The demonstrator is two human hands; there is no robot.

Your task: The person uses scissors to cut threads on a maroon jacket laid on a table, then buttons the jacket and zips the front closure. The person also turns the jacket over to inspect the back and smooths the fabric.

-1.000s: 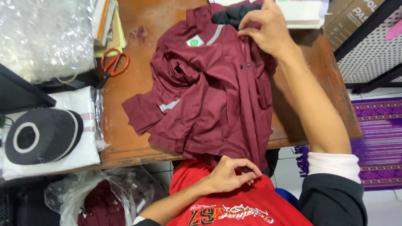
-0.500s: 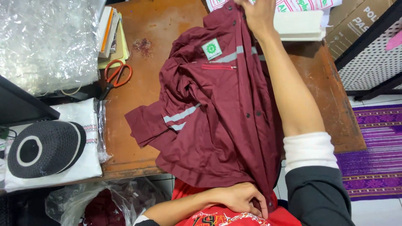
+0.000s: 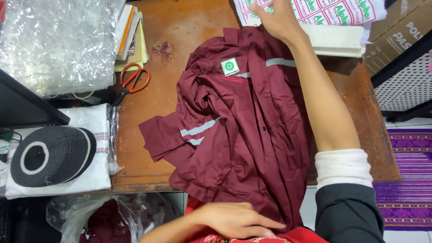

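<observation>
Maroon cloth fills the middle of the view: a work shirt (image 3: 243,135) with grey stripes and a small white-and-green square badge on the chest lies crumpled over a worn brown wooden table (image 3: 148,148), its lower hem hanging off the near edge. The left hand (image 3: 236,220) lies flat and unclenched on that hem, pressing it down against a red garment below. The right hand (image 3: 279,20) reaches to the far end, fingers spread loose at the collar; whether it pinches the cloth cannot be told. Just beyond it sits a stack of flat white packets (image 3: 335,40) under a sheet printed in red and green, with a brown cardboard box (image 3: 400,36) to the right. Left of the shirt lie orange-handled scissors (image 3: 130,81), a pile of books (image 3: 132,36), bubble wrap (image 3: 54,45), and a black-and-white knitted cap (image 3: 49,155) on folded white cloth. A purple patterned rug (image 3: 405,180) covers the floor at right.
</observation>
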